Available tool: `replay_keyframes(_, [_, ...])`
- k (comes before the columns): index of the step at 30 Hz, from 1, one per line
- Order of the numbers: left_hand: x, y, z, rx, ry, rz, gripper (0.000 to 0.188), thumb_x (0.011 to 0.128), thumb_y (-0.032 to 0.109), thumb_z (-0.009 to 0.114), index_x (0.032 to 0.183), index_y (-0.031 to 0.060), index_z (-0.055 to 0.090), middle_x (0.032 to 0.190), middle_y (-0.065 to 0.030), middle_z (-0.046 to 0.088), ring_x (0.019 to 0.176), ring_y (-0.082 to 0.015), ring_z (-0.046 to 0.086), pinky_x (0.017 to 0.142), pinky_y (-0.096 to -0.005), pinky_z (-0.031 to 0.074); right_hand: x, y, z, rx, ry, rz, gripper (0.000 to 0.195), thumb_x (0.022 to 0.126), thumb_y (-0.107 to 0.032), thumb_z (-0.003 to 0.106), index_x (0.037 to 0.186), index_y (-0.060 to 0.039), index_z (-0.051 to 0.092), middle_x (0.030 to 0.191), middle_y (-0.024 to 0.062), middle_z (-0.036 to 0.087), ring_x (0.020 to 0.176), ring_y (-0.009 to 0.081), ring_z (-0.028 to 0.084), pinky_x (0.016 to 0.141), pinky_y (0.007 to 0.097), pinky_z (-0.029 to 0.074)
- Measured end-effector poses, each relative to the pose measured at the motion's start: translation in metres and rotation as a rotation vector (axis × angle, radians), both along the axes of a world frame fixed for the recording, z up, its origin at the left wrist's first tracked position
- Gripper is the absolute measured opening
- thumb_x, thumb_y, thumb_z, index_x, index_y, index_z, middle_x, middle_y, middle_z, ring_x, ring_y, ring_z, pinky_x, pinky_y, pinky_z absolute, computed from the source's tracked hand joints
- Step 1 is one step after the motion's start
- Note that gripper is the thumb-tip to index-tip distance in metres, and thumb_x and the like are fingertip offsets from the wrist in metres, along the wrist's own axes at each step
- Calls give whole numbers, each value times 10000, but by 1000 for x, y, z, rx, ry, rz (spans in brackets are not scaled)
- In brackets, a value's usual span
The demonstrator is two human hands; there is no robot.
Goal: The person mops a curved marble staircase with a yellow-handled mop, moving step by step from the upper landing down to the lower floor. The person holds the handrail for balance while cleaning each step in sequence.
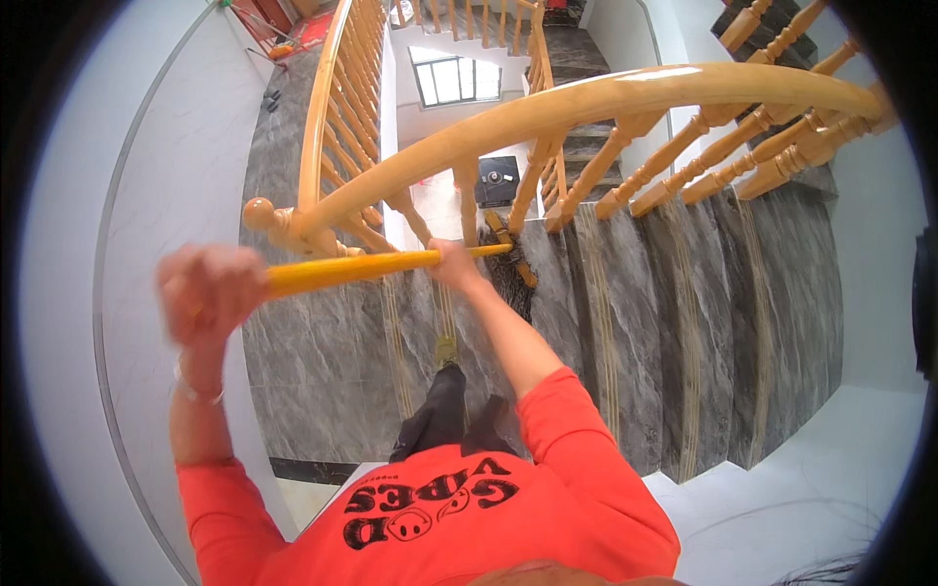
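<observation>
My left hand (209,289), slightly blurred, grips the upper part of a yellow mop handle (352,271). Lower down, near the railing's balusters, my right hand (453,265) is closed around the same handle. The handle slants away from me to a mop head (509,286) with a yellow clamp bar and dark, stringy strands. Those strands lie on a grey marble-patterned stair tread (560,322), close to the foot of the balusters. My foot, in an olive-green shoe (446,350), stands on a step just short of the mop head.
A curved wooden handrail (513,121) with turned balusters (659,165) borders the stairs in front of me. More steps (725,329) lie to the right, a grey landing (315,351) to the left. Beyond the railing, a black square table (497,182) stands on a lower floor. White walls flank both sides.
</observation>
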State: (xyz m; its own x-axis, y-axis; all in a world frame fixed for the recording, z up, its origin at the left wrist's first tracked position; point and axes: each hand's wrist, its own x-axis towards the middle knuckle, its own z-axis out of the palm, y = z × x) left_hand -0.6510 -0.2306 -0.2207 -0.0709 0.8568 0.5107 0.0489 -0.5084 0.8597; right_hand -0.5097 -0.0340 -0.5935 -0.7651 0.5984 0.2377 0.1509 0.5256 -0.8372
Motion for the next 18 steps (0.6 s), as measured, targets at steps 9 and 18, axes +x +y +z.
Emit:
replay_keyframes(9, [-46,86,-14,-96,-81,20,441,1058,296,302,639,161,325,426,27,359,359,-81,332,462,-260,369,-29,28,-34,-111,-94,-33,191,711,-237,705,714,-61,631,754,197,646,788,407,629,681,458,512])
replay_keyframes(18, [5,65,4,-152,-112,-120,434,1053,261,332,633,159,304,414,22,381,342,-88,336,427,-250,351,59,-46,-18,-155,-82,-34,165,692,-182,713,698,-55,606,729,181,626,710,396,612,608,446,474])
